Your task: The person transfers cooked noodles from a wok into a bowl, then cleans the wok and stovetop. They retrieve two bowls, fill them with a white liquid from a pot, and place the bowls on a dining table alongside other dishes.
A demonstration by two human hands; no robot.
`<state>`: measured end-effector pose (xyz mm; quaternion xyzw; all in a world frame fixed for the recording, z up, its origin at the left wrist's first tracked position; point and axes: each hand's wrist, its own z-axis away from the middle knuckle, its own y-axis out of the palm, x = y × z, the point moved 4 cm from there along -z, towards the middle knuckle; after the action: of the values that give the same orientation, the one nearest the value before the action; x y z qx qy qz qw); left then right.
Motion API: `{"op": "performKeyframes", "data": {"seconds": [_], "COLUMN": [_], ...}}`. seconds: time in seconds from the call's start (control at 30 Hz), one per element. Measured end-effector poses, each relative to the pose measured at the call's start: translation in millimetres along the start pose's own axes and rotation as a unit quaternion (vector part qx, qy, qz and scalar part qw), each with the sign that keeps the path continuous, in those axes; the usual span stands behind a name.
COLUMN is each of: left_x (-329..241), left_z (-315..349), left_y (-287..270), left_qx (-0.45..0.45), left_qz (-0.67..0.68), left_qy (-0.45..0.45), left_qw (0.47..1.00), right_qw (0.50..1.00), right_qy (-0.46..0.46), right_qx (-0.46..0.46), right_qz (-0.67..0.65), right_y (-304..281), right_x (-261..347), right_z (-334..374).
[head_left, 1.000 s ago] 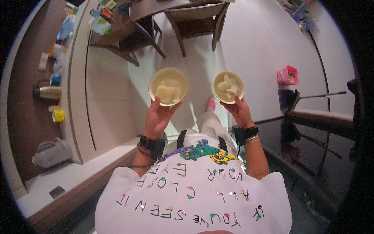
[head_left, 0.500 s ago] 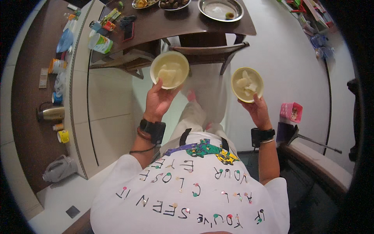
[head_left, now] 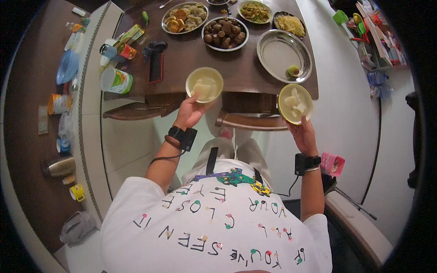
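Observation:
My left hand grips a pale cream bowl by its near edge, thumb over the rim. Whitish slices lie in cloudy liquid inside it. In my right hand is a second bowl, with a yellow rim and whitish pieces in liquid, tilted slightly. Both bowls are held up at the near edge of a dark brown table. The right one is close to a large round metal tray that bears a small green-and-brown round item.
Wooden chairs are tucked under the near table edge. Further in stand a bowl of brown lumps, a plate of dumplings and several other dishes. A phone, a can and a white-green tub sit at the left.
I have moved forward to the table, carrying both bowls. They are now at its near edge, and more dishes have come into view. My grip on each bowl is the same.

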<state>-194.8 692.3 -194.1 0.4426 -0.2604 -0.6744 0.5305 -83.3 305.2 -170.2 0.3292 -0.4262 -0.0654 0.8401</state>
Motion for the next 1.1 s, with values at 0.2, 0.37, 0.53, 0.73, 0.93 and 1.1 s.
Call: {"op": "performKeyframes", "data": {"seconds": [0.2,0.37,0.53,0.73,0.93,1.1], "left_x": [-26.3,-37.9,-40.9,-48.5,-45.3,-43.3], "left_z": [-65.0,-103.9,-129.8,-132.8,-123.3,-98.9], "left_y": [-36.7,-59.1,-69.2,-69.0,-56.3,-32.0], "left_qx": [-0.06,-0.078,-0.078,-0.139,-0.221,-0.292], "left_qz": [-0.015,-0.072,-0.098,-0.125,-0.265,-0.308], "left_qy": [0.006,0.03,0.034,0.041,0.057,0.098], "left_qw": [0.998,0.994,0.992,0.982,0.937,0.9], "right_qw": [0.997,0.998,0.994,0.989,0.988,0.985], "right_qy": [0.005,0.041,0.042,0.026,0.062,0.071], "right_qx": [0.072,0.054,0.092,0.134,0.123,0.128], "right_qz": [-0.025,0.015,0.04,0.062,0.073,0.086], "right_y": [37.1,53.1,61.0,64.3,41.7,23.8], "right_x": [26.4,47.1,75.3,113.5,163.4,196.7], "right_z": [-105.4,-188.2,-273.2,-365.9,-466.9,-558.2]}}
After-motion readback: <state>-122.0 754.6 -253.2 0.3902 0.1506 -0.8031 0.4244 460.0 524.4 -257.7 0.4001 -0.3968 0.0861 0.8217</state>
